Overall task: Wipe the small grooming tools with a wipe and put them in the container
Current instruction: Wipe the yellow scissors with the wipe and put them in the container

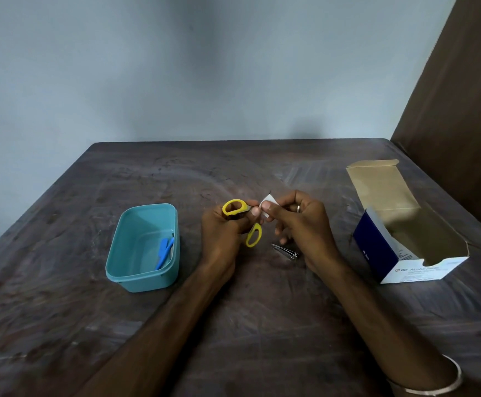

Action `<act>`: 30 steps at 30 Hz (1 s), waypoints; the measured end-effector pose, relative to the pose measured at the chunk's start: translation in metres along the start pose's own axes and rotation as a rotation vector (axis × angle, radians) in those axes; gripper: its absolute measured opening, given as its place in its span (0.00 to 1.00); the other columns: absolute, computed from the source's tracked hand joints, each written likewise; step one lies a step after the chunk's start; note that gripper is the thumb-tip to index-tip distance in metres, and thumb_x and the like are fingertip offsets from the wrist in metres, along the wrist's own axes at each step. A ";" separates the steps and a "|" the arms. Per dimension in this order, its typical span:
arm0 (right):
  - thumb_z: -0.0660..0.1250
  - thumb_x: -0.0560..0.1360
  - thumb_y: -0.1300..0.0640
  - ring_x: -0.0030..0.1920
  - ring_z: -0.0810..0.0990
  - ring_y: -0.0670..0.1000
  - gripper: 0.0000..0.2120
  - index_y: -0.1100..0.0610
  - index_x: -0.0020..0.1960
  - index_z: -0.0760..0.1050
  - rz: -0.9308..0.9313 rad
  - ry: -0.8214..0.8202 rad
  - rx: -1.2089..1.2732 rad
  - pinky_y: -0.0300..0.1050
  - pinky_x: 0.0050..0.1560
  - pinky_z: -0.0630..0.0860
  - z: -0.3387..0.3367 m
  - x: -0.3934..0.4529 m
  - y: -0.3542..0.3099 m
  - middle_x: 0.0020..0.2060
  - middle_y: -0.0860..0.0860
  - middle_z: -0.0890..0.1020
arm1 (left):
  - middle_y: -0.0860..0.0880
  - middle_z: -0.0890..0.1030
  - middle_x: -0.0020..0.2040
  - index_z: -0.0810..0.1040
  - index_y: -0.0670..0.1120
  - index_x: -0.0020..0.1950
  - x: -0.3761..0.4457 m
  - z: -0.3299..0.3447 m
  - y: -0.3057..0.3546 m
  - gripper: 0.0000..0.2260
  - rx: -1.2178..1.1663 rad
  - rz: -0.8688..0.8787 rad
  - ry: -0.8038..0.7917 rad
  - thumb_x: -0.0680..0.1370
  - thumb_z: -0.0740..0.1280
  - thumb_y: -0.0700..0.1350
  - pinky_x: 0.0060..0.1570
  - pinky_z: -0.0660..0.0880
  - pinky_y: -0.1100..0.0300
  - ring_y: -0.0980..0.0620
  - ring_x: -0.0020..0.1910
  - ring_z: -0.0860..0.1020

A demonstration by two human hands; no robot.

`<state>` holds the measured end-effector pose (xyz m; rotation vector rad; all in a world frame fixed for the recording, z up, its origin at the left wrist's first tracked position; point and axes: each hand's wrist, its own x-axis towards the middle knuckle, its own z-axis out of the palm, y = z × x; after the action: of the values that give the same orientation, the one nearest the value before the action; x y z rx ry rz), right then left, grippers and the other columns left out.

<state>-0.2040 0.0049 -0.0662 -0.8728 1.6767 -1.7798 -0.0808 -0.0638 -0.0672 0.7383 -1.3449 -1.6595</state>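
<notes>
Head view: left hand [224, 233] grips scissors [243, 222]; right hand [302, 224] fingers pinch wipe [268, 206], seemingly around blades.

bare table [233, 325] lies between container [124, 253] and box [391, 262].

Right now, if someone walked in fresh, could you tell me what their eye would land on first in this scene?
Probably the yellow-handled scissors at the middle of the table, gripped by the left hand while the right hand pinches a white wipe against them. Next, the teal container to the left holding a blue tool, and the open swab box on the right.
</notes>
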 end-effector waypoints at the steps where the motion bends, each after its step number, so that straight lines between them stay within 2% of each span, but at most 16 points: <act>1: 0.76 0.72 0.55 0.27 0.77 0.51 0.14 0.64 0.47 0.77 0.015 0.007 0.001 0.41 0.24 0.72 0.000 0.000 -0.001 0.35 0.56 0.85 | 0.42 0.85 0.39 0.83 0.40 0.45 0.000 -0.001 0.000 0.04 0.000 0.006 -0.011 0.75 0.70 0.32 0.39 0.79 0.59 0.48 0.39 0.83; 4: 0.76 0.72 0.54 0.29 0.81 0.52 0.12 0.61 0.47 0.78 0.054 -0.009 0.000 0.43 0.26 0.76 0.001 0.000 -0.001 0.36 0.56 0.86 | 0.40 0.86 0.42 0.84 0.38 0.48 0.001 -0.002 -0.001 0.05 0.014 0.017 -0.036 0.75 0.70 0.33 0.42 0.80 0.58 0.47 0.41 0.84; 7: 0.76 0.73 0.54 0.33 0.85 0.55 0.09 0.59 0.45 0.79 0.058 -0.022 -0.008 0.48 0.30 0.79 0.001 0.000 0.000 0.36 0.56 0.86 | 0.38 0.85 0.46 0.84 0.38 0.51 0.001 -0.001 -0.001 0.06 -0.015 -0.013 -0.028 0.75 0.71 0.37 0.46 0.81 0.52 0.42 0.45 0.84; 10: 0.76 0.73 0.54 0.36 0.87 0.58 0.09 0.59 0.45 0.80 0.059 -0.014 -0.024 0.51 0.33 0.80 0.000 0.000 0.000 0.36 0.57 0.86 | 0.38 0.85 0.45 0.85 0.40 0.47 0.000 0.001 0.001 0.04 -0.049 -0.032 -0.030 0.75 0.72 0.40 0.49 0.81 0.48 0.41 0.44 0.84; 16: 0.76 0.72 0.59 0.33 0.85 0.56 0.08 0.64 0.47 0.82 0.087 -0.047 0.029 0.45 0.30 0.80 -0.001 0.002 -0.002 0.36 0.59 0.86 | 0.41 0.86 0.43 0.84 0.40 0.46 0.001 0.001 0.006 0.04 -0.095 -0.060 0.018 0.77 0.70 0.38 0.43 0.82 0.54 0.46 0.39 0.84; 19: 0.75 0.72 0.63 0.33 0.84 0.54 0.04 0.61 0.46 0.83 0.086 -0.092 0.056 0.44 0.31 0.80 -0.002 0.001 -0.003 0.36 0.58 0.86 | 0.39 0.86 0.45 0.84 0.39 0.49 0.001 0.000 0.008 0.05 -0.105 -0.085 0.020 0.78 0.68 0.38 0.46 0.83 0.53 0.45 0.42 0.85; 22: 0.75 0.71 0.66 0.32 0.84 0.52 0.04 0.61 0.46 0.83 0.078 -0.119 0.073 0.45 0.33 0.80 -0.003 0.001 -0.004 0.35 0.57 0.85 | 0.39 0.86 0.47 0.83 0.40 0.50 0.001 -0.001 0.009 0.05 -0.117 -0.102 0.013 0.78 0.68 0.39 0.47 0.83 0.53 0.44 0.44 0.85; 28: 0.76 0.72 0.61 0.32 0.83 0.55 0.04 0.61 0.44 0.84 0.065 -0.055 0.078 0.47 0.33 0.79 0.000 0.000 -0.003 0.36 0.62 0.85 | 0.42 0.86 0.46 0.84 0.47 0.41 -0.001 0.000 0.012 0.08 -0.115 -0.100 -0.032 0.78 0.68 0.40 0.46 0.82 0.52 0.46 0.44 0.85; 30: 0.76 0.72 0.61 0.31 0.84 0.55 0.04 0.62 0.43 0.83 0.058 -0.057 0.073 0.47 0.33 0.79 0.000 0.000 -0.003 0.35 0.61 0.85 | 0.42 0.86 0.46 0.84 0.47 0.41 -0.001 -0.001 0.012 0.08 -0.114 -0.093 -0.031 0.78 0.68 0.40 0.45 0.83 0.51 0.46 0.45 0.85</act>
<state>-0.2044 0.0050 -0.0630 -0.8267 1.5754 -1.7495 -0.0769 -0.0643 -0.0559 0.7206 -1.2417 -1.8122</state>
